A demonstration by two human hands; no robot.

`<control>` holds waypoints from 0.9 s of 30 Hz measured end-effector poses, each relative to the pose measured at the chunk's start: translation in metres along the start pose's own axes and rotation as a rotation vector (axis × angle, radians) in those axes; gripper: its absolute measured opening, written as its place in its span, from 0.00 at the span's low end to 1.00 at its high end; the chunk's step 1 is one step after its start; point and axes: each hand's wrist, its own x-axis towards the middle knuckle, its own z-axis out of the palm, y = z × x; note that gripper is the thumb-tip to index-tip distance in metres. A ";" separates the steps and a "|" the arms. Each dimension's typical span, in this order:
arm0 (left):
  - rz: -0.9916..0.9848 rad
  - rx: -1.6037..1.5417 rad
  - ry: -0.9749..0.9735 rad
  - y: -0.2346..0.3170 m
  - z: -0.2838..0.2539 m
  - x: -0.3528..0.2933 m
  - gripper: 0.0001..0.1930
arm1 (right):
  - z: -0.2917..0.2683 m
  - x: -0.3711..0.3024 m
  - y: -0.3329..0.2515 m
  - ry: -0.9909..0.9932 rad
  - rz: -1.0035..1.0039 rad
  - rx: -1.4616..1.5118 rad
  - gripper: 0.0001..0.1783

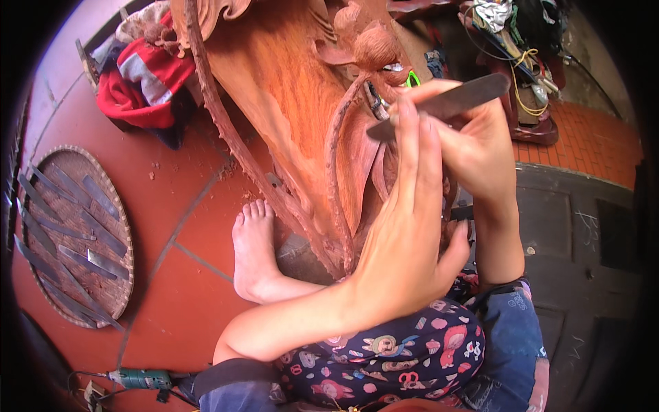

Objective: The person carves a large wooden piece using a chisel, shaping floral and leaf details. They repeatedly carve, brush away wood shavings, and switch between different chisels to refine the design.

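My right hand (473, 147) is closed around a flat, dark metal carving chisel (463, 99), which slants across in front of the carved wood. My left hand (405, 220) is held flat, its fingers stretched upward and the tips against the chisel near its lower left end. Its thumb stands apart and grips nothing. Behind both hands rises a reddish-brown wood carving (274, 103) with thin branch-like stems and a rounded, textured form (376, 44) at the top. The hands hide part of its right side.
On the left, a round woven tray (127, 275) holds several similar flat blades. A green power tool (141, 378) with a cord lies at the lower left. Red cloth (130, 103) is heaped at the upper left. Cables and tools crowd a wooden stand (535, 130) at the upper right. My bare foot (254, 240) rests beside the carving.
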 end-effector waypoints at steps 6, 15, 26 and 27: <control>0.053 0.074 0.027 -0.013 0.003 0.019 0.56 | 0.003 0.005 0.003 0.101 0.106 0.011 0.07; 0.014 0.046 0.001 -0.012 -0.001 0.016 0.55 | 0.009 0.002 0.000 0.149 0.114 -0.015 0.07; 0.001 0.023 -0.001 -0.008 -0.005 0.011 0.53 | 0.013 -0.001 0.005 0.190 0.030 0.049 0.05; 0.011 -0.004 0.010 -0.010 -0.005 0.012 0.53 | 0.011 0.000 0.002 0.156 0.086 0.021 0.06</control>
